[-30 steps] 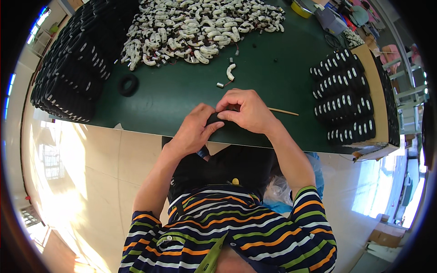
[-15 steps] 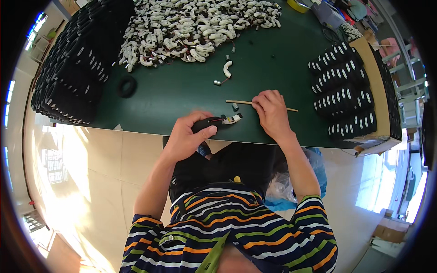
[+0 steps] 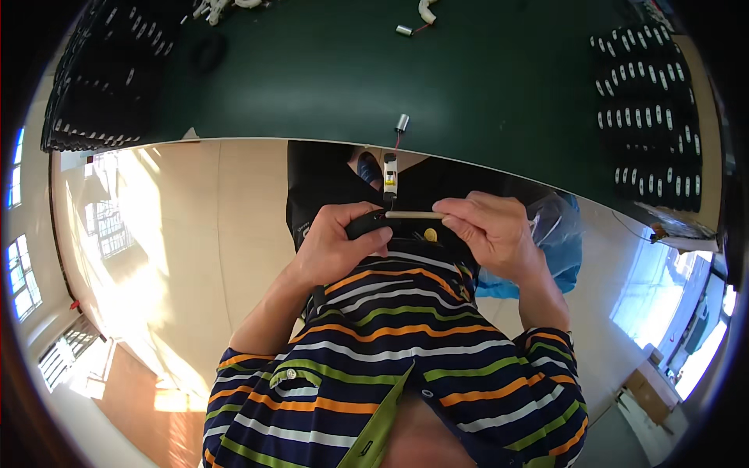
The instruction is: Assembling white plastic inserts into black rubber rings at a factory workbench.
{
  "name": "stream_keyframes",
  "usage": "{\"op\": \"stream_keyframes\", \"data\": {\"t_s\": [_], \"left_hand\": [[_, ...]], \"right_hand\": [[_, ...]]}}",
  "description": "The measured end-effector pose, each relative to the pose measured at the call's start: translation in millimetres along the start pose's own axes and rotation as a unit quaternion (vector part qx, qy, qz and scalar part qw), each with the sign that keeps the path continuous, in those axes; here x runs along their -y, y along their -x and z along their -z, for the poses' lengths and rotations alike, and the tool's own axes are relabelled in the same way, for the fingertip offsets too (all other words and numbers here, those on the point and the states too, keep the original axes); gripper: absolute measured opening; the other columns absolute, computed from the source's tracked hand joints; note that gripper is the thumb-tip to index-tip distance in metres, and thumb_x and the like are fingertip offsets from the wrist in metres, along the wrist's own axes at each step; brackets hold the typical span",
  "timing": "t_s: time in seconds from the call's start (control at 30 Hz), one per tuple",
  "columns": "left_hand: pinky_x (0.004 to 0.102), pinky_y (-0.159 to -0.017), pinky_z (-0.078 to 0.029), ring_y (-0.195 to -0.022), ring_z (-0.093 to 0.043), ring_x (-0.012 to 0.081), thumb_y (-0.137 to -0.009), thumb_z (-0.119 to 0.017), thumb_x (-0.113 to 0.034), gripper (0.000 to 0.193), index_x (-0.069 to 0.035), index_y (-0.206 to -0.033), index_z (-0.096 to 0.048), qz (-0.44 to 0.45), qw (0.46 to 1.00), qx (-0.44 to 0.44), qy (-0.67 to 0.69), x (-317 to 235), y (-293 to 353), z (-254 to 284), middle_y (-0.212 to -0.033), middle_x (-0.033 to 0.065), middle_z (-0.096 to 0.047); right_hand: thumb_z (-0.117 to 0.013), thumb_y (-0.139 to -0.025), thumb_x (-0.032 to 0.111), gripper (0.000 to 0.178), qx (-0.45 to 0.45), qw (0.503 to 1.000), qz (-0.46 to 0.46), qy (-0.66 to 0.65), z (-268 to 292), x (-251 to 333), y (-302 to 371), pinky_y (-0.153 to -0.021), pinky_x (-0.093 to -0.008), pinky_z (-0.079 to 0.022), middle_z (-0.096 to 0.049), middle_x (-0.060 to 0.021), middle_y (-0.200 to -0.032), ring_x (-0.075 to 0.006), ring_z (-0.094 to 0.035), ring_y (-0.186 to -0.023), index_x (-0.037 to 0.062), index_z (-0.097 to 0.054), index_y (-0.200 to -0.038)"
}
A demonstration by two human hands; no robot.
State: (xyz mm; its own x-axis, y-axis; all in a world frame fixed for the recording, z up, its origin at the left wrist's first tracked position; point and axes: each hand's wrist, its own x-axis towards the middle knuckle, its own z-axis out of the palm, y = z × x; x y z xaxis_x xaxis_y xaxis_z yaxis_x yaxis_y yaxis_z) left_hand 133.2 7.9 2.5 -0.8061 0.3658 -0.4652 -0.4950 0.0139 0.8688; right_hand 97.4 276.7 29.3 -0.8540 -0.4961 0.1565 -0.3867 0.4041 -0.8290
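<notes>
In front of my belt, off the table's near edge, my left hand (image 3: 339,246) is closed around a black rounded casing (image 3: 365,225), mostly hidden by the fingers. My right hand (image 3: 493,232) pinches a thin wooden stick (image 3: 413,214) near one end. The stick's other end meets the casing at its opening; how deep it reaches I cannot tell. From the casing hangs a white part with a yellow patch (image 3: 391,178), extending toward the table. A red wire links it to a small silver cylinder (image 3: 402,122) at the table edge.
On the green table (image 3: 328,86) lie another silver cylinder (image 3: 403,30) wired to a white curved part (image 3: 427,11) and a black ring (image 3: 209,54). Stacked black pieces stand at left (image 3: 101,86) and right (image 3: 647,117), the right ones beside a cardboard box (image 3: 702,140).
Both hands have drawn back from the table toward my body. The stick's tip has come to the black casing, and the white part has swung to point away from me. My view has tilted down.
</notes>
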Motion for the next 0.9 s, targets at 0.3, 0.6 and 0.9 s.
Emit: {"op": "stream_keyframes", "data": {"t_s": [0.3,0.6,0.9], "left_hand": [[0.0255,-0.069,-0.051,-0.076,-0.064,0.0077,-0.095,-0.072,-0.004,0.017,0.009,-0.106,-0.071,0.008,0.999,0.003,-0.034,4,10,-4,-0.08,0.0034,-0.069],[0.0332,-0.063,-0.051,-0.066,-0.062,0.0157,-0.088,-0.071,-0.006,0.015,0.005,-0.097,-0.074,0.052,0.981,0.037,-0.182,19,21,-4,-0.077,0.0155,-0.069],[0.0392,-0.082,-0.056,-0.088,-0.069,0.0368,-0.074,-0.074,-0.001,0.022,0.007,-0.094,-0.073,-0.043,0.967,0.078,-0.24,50,39,-5,-0.092,0.0199,-0.07]], "right_hand": [[-0.08,-0.087,0.007,0.021,0.055,0.997,0.015,0.043,-14,-9,12,-0.048,-0.0349,-0.042,-0.056,-0.0085,-0.066,-0.0222,-0.054,-0.052,0.0029,-0.077,-0.108],[-0.073,-0.093,0.022,0.012,0.131,0.974,0.057,0.174,-30,-8,36,-0.05,-0.0334,-0.047,-0.056,-0.0006,-0.067,-0.0179,-0.063,-0.061,0.0124,-0.068,-0.098],[-0.064,-0.102,0.034,0.026,0.166,0.978,0.024,0.128,-60,1,66,-0.046,-0.0359,-0.049,-0.06,-0.0036,-0.06,-0.0235,-0.065,-0.053,0.0133,-0.066,-0.087]]}}
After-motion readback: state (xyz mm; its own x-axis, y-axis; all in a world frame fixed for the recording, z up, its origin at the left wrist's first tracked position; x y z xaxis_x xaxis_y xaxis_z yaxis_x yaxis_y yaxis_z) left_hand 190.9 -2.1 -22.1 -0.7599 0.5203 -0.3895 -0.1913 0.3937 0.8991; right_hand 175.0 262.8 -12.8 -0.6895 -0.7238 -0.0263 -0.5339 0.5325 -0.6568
